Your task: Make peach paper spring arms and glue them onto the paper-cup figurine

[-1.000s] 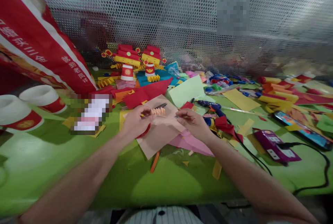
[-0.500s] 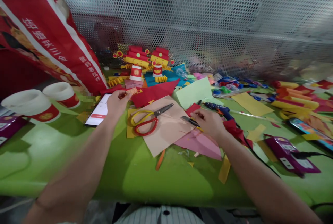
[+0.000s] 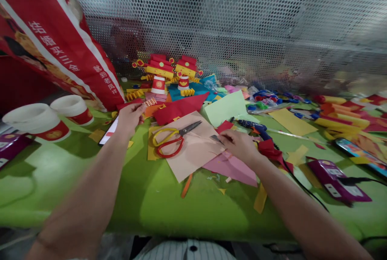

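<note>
My left hand (image 3: 131, 118) is closed, its fingertips pinching a small peach accordion-folded paper strip (image 3: 150, 102) above the phone (image 3: 108, 134). My right hand (image 3: 237, 144) has its fingers closed around what looks like a craft knife (image 3: 215, 138); only its dark, flat end shows past the fingers, over the right edge of a peach paper sheet (image 3: 178, 167). Between the hands, scissors (image 3: 178, 137) with one yellow and one red handle loop lie on that sheet, blades slightly apart. Pink paper (image 3: 234, 171) lies below my right hand, and red paper (image 3: 181, 108) lies behind the scissors.
Two paper-cup figures (image 3: 158, 84) stand at the back by the perforated metal screen (image 3: 226, 22). White-and-red cups (image 3: 71, 111) and a large red bag (image 3: 72, 46) are on the left. A blue glue gun (image 3: 254, 125), a purple power bank (image 3: 335, 181) and paper scraps lie on the right.
My left hand has moved slightly left and toward me with the folded strip. My right hand has shifted left and closed over the dark tool, covering most of it.
</note>
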The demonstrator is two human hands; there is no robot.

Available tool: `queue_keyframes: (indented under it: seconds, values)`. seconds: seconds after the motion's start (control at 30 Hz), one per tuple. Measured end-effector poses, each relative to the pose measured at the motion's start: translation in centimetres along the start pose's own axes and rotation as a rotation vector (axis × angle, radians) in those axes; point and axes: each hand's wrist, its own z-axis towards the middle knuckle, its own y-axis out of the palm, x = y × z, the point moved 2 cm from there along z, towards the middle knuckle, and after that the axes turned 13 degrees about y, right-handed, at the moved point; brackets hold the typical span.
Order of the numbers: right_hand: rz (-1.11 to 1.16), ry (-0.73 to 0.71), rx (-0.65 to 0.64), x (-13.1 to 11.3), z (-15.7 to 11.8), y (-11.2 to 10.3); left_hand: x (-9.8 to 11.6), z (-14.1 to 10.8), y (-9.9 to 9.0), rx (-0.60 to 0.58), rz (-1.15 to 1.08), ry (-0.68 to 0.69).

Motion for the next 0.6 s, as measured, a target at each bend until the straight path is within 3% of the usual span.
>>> queue_keyframes:
  seconds: [0.27,0.43,0.6]
  values:
    - [-0.031,-0.128,-0.107,-0.1,-0.2,0.5,0.1,-0.2,-0.2,-0.148,0.014,0.030]
    - [-0.124,-0.261,-0.242,-0.7,-0.7,0.4,-0.1,-0.6,0.1,-0.414,0.183,0.042]
    - [-0.127,-0.474,-0.297,-1.2,-1.2,0.6,-0.7,-0.5,0.2,-0.465,0.435,0.081]
